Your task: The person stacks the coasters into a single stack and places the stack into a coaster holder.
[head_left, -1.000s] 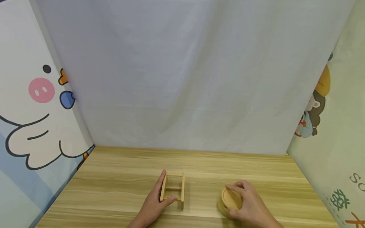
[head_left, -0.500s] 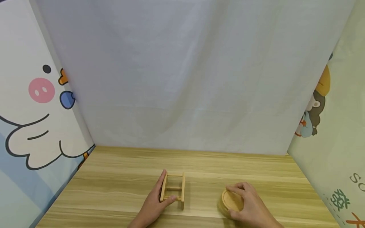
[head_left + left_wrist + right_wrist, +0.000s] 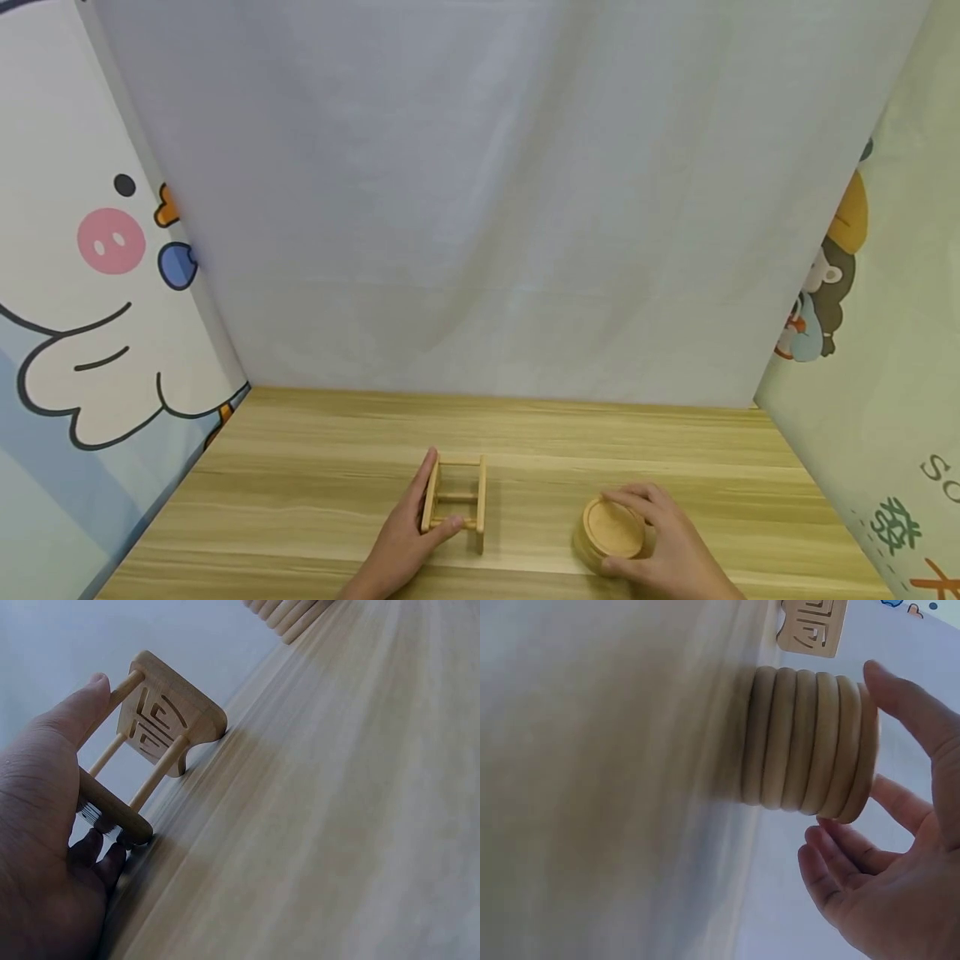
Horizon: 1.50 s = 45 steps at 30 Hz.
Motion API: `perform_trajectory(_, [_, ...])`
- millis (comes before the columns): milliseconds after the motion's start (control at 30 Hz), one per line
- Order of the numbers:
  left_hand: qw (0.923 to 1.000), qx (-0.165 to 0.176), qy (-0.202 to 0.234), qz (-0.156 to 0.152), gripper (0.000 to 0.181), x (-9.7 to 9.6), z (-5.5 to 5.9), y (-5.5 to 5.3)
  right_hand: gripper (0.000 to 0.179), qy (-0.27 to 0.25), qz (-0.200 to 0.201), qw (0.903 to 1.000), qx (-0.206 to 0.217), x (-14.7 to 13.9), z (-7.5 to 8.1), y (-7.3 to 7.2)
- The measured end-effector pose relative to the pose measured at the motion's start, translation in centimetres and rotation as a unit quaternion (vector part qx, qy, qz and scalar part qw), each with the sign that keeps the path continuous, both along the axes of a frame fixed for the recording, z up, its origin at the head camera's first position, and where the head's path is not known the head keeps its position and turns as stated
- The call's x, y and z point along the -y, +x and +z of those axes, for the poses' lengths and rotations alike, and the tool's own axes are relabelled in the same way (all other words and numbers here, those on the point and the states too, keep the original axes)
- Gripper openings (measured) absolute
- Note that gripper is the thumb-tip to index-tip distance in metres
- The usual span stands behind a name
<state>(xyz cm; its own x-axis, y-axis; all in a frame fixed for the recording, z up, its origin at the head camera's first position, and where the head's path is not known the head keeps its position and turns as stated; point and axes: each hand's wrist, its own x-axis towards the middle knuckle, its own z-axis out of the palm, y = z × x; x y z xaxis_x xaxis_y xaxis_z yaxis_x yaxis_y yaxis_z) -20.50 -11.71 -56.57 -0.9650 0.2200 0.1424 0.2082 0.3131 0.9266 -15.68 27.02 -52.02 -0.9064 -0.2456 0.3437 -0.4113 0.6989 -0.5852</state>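
My left hand [image 3: 405, 533] grips a small wooden coaster holder [image 3: 481, 492] standing on the table, its thumb over the near dowel and its fingers along the left panel. In the left wrist view, the holder's far panel [image 3: 172, 716] has a cut-out lattice pattern, joined by round dowels. To the right stands a stack of several round wooden coasters [image 3: 613, 527], the top one with a recessed face. Loosely spread around the stack's top is my right hand [image 3: 667, 546]. In the right wrist view, its thumb and fingers lie right at the edges of the upper coasters [image 3: 847, 742].
The light wood-grain table [image 3: 360, 433] runs back to a grey-white cloth backdrop [image 3: 480, 208]. Cartoon-printed panels stand on the left [image 3: 90, 333] and on the right [image 3: 885, 333].
My right hand has loosened and shifted slightly right, so more of the top coaster shows. My left hand and the holder stay in place.
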Motion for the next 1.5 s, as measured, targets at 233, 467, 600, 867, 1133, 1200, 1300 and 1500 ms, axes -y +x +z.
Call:
perform_trajectory(233, [1.0000,-0.003,0.005,0.001,0.103,0.1,-0.3,-0.1,0.085,-0.069,0.044,0.9965,-0.020,-0.7,-1.8,-0.1])
perform_trajectory(467, [1.0000,-0.007,0.002,0.000,0.103,0.0,-0.5,-0.2,0.084,-0.136,0.072,0.9881,0.012,-1.1,-3.3,-0.2])
perform_trajectory(600, [0.9999,-0.009,-0.013,-0.005,0.101,-0.1,-0.4,-0.2,0.082,-0.150,0.066,0.9861,0.028,-1.2,-4.1,-0.2])
perform_trajectory(867, [0.9994,-0.016,-0.028,-0.009,0.095,-0.1,-0.5,-0.2,0.085,-0.186,0.111,0.9763,0.006,-1.1,-5.4,-0.9])
perform_trajectory(1133, [0.9997,-0.012,-0.007,-0.019,0.094,0.1,-0.5,-0.3,0.087,-0.192,0.144,0.9707,-0.012,-1.3,-6.3,-1.3])
perform_trajectory(1200, [0.9998,-0.016,0.000,-0.010,0.093,0.2,-0.4,-0.3,0.088,-0.186,0.147,0.9714,-0.016,-1.2,-6.4,-1.3])
perform_trajectory(1300, [0.9994,-0.032,0.007,0.011,0.089,0.2,0.0,-0.2,0.086,-0.193,0.153,0.9693,-0.004,-1.1,-6.5,-1.4])
perform_trajectory(1500, [0.9955,-0.080,0.009,0.049,0.082,-0.1,1.4,0.1,0.082,-0.206,0.148,0.9670,0.027,-1.1,-6.5,-1.4])
